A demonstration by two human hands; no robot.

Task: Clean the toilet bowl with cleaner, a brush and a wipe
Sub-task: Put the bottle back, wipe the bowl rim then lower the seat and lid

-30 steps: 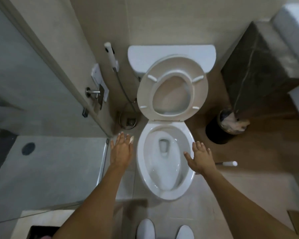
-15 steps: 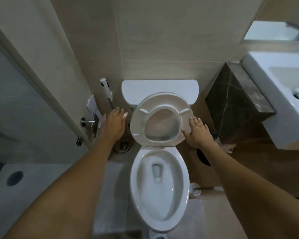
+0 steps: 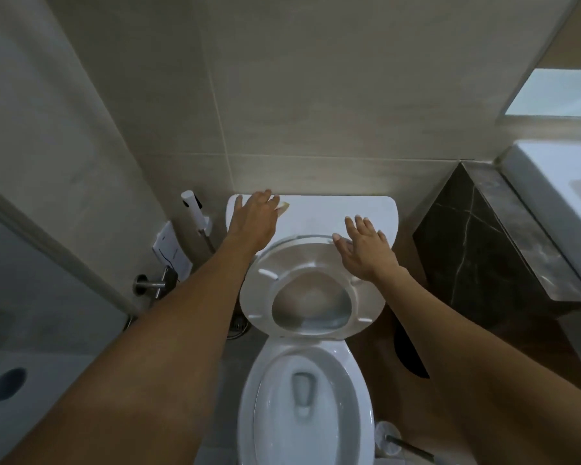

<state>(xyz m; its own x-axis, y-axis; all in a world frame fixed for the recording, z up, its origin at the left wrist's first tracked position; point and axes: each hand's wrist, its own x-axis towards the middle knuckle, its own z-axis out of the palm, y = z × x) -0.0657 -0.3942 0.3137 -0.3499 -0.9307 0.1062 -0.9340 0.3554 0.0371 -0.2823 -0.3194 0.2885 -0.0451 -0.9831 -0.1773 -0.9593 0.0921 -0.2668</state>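
1. The left hand [image 3: 254,218] is bare, with no glove, ring or watch to be seen on it.
2. The right hand [image 3: 366,248] is bare too, with no jewellery on its fingers [image 3: 359,223].
3. Both forearms are uncovered along the whole length that shows; no sleeve edge or cuff comes into view.
4. The fingernails look short and plain, though they are too small to tell more.

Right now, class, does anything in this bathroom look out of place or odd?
One thing: a toilet brush lies on its side on the floor right of the toilet bowl, in no holder that shows. A small yellowish scrap sits on the tank lid by the left hand; what it is, I cannot tell.
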